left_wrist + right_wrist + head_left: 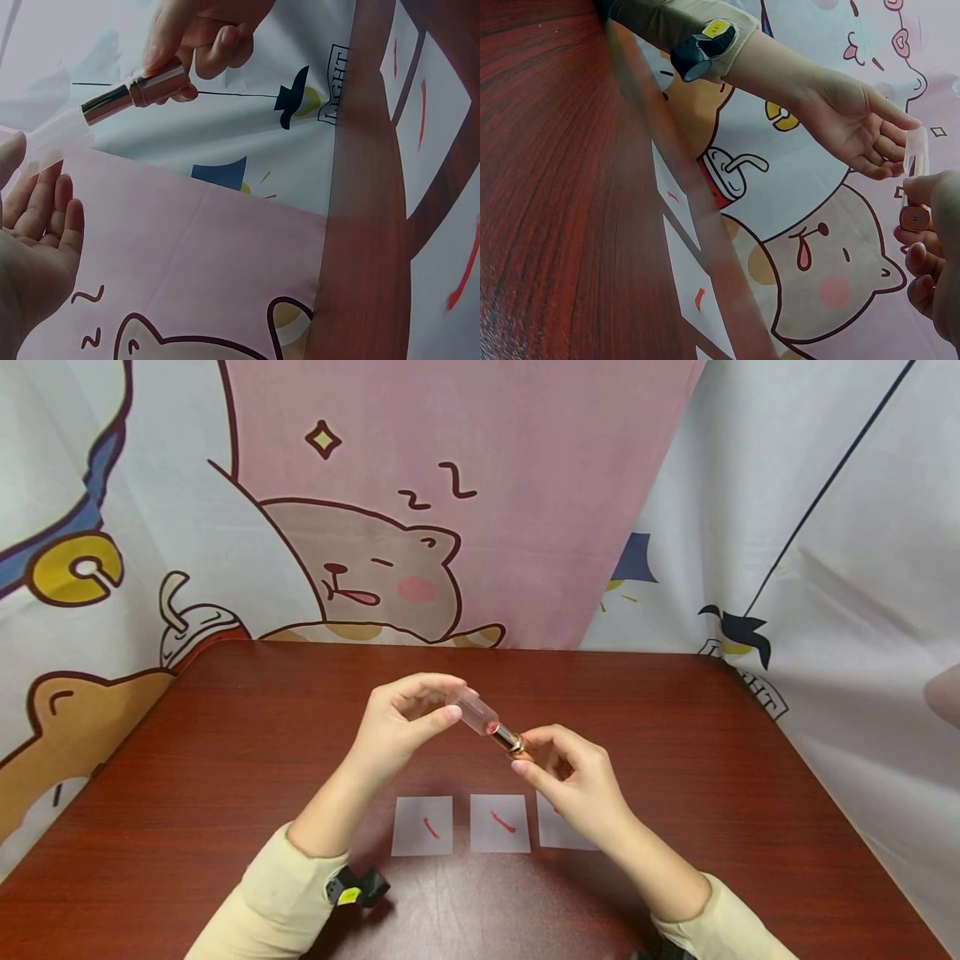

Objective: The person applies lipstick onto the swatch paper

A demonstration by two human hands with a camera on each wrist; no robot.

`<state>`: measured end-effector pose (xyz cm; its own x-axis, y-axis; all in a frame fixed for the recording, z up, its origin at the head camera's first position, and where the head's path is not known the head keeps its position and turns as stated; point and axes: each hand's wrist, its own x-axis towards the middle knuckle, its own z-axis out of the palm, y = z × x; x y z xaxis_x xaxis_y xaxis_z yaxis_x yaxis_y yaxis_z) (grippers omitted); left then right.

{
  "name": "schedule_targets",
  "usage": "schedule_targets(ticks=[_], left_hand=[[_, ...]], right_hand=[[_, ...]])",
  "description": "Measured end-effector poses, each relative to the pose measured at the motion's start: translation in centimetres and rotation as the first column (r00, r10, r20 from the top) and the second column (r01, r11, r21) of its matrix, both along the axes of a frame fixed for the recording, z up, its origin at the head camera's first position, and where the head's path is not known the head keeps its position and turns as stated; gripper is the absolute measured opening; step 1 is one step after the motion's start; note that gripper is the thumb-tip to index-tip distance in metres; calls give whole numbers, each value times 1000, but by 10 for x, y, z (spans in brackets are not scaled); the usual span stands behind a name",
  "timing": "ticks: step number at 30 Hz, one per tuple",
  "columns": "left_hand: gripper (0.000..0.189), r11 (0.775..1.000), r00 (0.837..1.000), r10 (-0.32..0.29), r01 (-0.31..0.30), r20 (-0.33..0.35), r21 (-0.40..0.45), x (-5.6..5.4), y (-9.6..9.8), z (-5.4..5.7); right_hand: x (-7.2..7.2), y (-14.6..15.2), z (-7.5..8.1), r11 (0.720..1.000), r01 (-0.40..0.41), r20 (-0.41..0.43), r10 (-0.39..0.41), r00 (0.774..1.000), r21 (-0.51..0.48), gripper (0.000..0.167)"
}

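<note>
Above the table, my left hand (390,727) pinches the clear cap (476,711) between thumb and fingers. My right hand (588,781) grips the gold base of a lipstick (510,742), which points up and to the left. The lipstick's red tip is at the cap's mouth, and the two line up end to end. In the left wrist view the shiny metal tube (109,103) meets the translucent cap (64,139). The right wrist view shows the base's square end (914,218) between my right thumb and fingers.
Three white paper squares lie in a row on the brown table (262,760): a left one (408,839), a middle one (487,839) and a right one (562,835) partly behind my right hand. Red strokes mark them. A cartoon-printed cloth (525,527) hangs behind the table.
</note>
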<state>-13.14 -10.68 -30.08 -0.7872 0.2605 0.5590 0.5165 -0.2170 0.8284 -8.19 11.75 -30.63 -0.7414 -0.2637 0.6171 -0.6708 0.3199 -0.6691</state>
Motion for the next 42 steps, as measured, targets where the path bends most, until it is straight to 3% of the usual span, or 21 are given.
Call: schedule_targets(ticks=[9,13,23,33,42], left_hand=[[27,1000,1000,17,-17,7,-8,1,3,-2],[26,1000,1000,-4,4,2,-4,1,5,-3],[25,1000,1000,-25,25,5,-4,1,9,-7],[25,999,999,-32,33,6,-24,2,14,-12],[25,999,998,-50,51,25,-20,3,19,-17]], right_hand=[[-2,3,-6,1000,8,11,-8,1000,-5,27],[-4,4,-9,1000,15,14,-14,1000,-4,28],[0,1,1,1000,-10,0,10,1000,-3,26],[-3,2,-1,1000,-24,-48,23,999,-4,28],[-2,2,-1,1000,-18,-31,18,999,1,27]])
